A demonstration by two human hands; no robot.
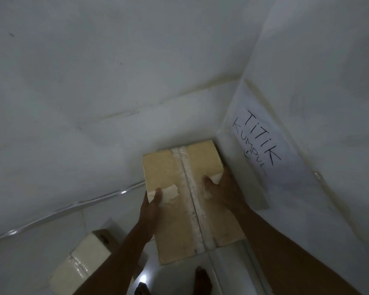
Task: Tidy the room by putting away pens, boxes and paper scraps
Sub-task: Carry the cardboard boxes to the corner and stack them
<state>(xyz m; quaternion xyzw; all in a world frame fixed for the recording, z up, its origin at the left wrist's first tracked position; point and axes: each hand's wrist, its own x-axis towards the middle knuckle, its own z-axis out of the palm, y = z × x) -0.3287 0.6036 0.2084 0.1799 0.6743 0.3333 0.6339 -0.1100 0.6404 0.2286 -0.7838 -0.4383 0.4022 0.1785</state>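
A tan cardboard box point(179, 201) with a clear tape seam down its top fills the lower middle of the head view, close to the room corner. My left hand point(150, 206) grips its left edge, thumb on top. On the right side, my right hand point(221, 189) holds the box, thumb over the top face. A second, paler taped box point(81, 262) lies on the floor at lower left.
White walls meet in a corner behind the box. A paper sign point(258, 143) with handwritten "TITIK KUMPUL" is taped to the right wall. White floor tiles point(179, 275) and my bare feet point(202, 277) show below the box.
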